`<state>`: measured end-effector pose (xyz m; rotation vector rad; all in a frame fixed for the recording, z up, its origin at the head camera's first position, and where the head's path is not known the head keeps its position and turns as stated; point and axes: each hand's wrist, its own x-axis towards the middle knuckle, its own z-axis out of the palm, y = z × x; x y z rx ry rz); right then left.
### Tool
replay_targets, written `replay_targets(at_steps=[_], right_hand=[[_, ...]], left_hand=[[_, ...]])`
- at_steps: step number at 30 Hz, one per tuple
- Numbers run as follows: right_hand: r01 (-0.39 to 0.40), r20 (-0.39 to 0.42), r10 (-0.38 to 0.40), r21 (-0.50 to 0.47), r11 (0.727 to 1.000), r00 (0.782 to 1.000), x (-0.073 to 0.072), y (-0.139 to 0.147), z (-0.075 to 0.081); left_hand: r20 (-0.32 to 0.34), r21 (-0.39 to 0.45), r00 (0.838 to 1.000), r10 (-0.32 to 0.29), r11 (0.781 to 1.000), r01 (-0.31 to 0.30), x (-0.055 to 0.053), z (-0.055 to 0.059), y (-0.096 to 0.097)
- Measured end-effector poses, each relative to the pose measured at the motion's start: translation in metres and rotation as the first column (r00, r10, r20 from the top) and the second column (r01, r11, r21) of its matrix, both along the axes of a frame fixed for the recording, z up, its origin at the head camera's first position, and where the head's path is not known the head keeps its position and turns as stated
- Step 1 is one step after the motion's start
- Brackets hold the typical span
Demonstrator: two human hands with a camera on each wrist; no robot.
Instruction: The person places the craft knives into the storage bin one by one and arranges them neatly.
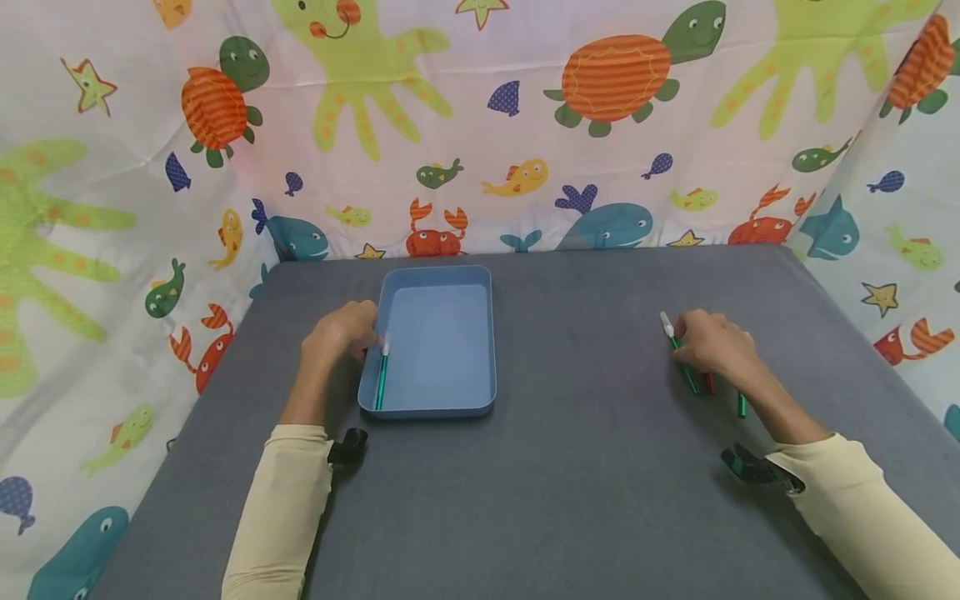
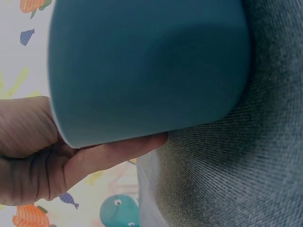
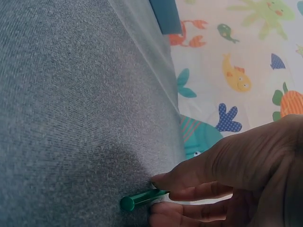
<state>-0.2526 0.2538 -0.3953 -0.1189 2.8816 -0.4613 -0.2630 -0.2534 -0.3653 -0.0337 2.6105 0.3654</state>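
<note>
My left hand (image 1: 343,333) holds the left side of a shallow blue tray (image 1: 491,350), its thumb over the rim. In the left wrist view, one finger (image 2: 118,153) lies along the tray's outer wall (image 2: 147,85). Inside the tray, along its left wall, lies a green pen (image 1: 382,383) with a whitish cap. Over to the right, my right hand (image 1: 712,340) pinches another green pen (image 1: 688,375), whose pale capped end points away from me. The right wrist view shows the round green end of this pen (image 3: 137,200) between thumb and fingers, close over the table.
Partly under the right hand and forearm lie a red pen (image 1: 710,384) and another green pen (image 1: 742,406). The grey tabletop (image 1: 570,433) ends at a cloth (image 1: 495,133) printed with sea animals at the back and sides. Black wrist bands with camera mounts (image 1: 348,447) stick out at both sleeves.
</note>
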Motion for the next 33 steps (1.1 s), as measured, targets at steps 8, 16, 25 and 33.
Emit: replay_targets(at_steps=[8, 16, 25, 33], right_hand=[[0.004, 0.039, -0.002, -0.058, 0.998, 0.999, 0.0, 0.0, 0.001], [-0.006, 0.017, 0.007, -0.058, 0.998, 1.0, 0.0, -0.001, 0.001], [-0.021, 0.053, 0.023, -0.04, 0.999, 0.998, 0.003, -0.009, 0.007], [-0.04, 0.024, 0.042, -0.055, 0.998, 0.999, 0.003, -0.03, 0.026]], left_hand=[[0.009, -0.007, 1.0, 0.008, 1.0, -0.007, 0.001, -0.001, -0.001], [-0.02, -0.009, 1.0, -0.008, 1.0, 0.008, 0.002, -0.001, -0.002], [-0.027, -0.022, 1.0, -0.012, 1.0, 0.011, 0.004, -0.004, -0.001], [-0.017, -0.041, 1.0, 0.01, 0.999, -0.011, 0.001, -0.001, 0.001]])
